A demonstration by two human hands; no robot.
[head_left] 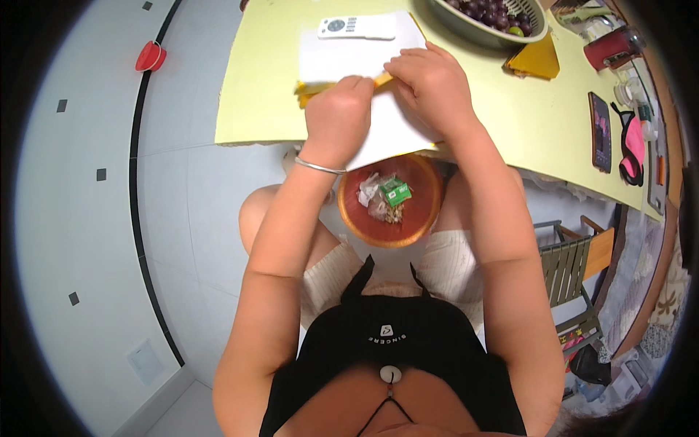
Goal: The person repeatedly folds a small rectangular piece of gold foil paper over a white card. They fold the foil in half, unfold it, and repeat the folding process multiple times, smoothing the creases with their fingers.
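With the paper (397, 131) at twelve o'clock, my left hand (338, 111) and right hand (435, 86), both curled, seem to pinch the yellow strip (382, 79) across it, probably the best hold, since paper should be light, bendable and easily torn.

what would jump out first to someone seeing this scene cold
Probably the left hand and right hand, gripping a yellow strip over white paper at the table's near edge. Next, the red bin between the knees, with a bright green box inside. Then the colander of dark grapes at the top, right of centre.
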